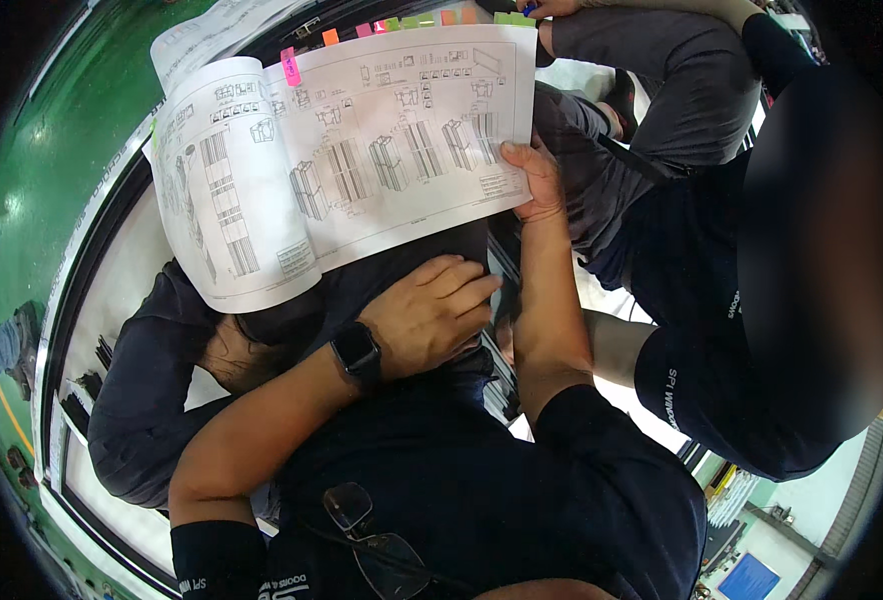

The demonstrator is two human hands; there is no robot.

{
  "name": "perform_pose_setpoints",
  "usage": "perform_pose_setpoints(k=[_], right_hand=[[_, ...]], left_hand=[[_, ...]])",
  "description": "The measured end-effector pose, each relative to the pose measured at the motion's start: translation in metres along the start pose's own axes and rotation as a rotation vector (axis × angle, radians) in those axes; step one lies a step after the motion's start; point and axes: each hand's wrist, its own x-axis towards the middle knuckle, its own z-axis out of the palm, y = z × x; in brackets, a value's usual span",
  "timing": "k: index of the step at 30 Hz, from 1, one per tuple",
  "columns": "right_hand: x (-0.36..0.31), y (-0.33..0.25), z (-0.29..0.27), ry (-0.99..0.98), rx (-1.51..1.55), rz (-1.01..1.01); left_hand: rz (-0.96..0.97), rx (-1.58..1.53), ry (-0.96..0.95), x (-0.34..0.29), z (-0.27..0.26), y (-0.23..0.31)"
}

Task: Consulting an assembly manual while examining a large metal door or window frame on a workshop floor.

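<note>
An open booklet (362,235) of printed line drawings spreads across the upper middle. Coloured tabs stick out along its far edge, and its left page curls. My right hand (537,182) grips the right page at its lower right edge, thumb on top and fingers behind the paper. Below the booklet my left hand (437,312) lies over dark cloth, holding nothing, its fingers loosely stretched toward my right forearm. A black watch (356,352) sits on my left wrist. Folded glasses (377,540) hang at the front of my dark shirt.
Close on the right is a person (702,220) in dark shirt and grey trousers. Another person's dark sleeve (142,400) shows at left, partly behind the booklet. A long dark frame edge (87,250) curves along the left, beside green floor (32,190). A shoe (25,345) appears far left.
</note>
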Motion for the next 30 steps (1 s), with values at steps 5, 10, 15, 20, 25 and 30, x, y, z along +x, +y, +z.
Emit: perform_pose_setpoints(k=[5,10,15,20,25,30], right_hand=[[0.0,-0.002,0.002,-0.024,-0.002,0.022],[0.002,-0.001,0.002,-0.061,0.013,0.031],[0.001,-0.002,0.01,-0.023,0.013,0.027],[0.001,-0.001,0.01,-0.029,0.022,0.028],[-0.001,0.0,0.007,0.029,-0.004,-0.021],[-0.001,-0.001,0.008,0.043,-0.035,-0.036]], left_hand=[[-0.337,0.212,0.119,0.042,-0.036,0.018],[-0.551,0.149,0.117,0.077,-0.041,-0.008],[-0.683,0.194,0.115,0.081,-0.035,-0.022],[-0.737,0.143,0.132,0.08,-0.042,-0.015],[-0.862,0.255,0.049,0.06,-0.053,-0.007],[-0.879,0.212,0.057,0.06,-0.058,-0.008]])
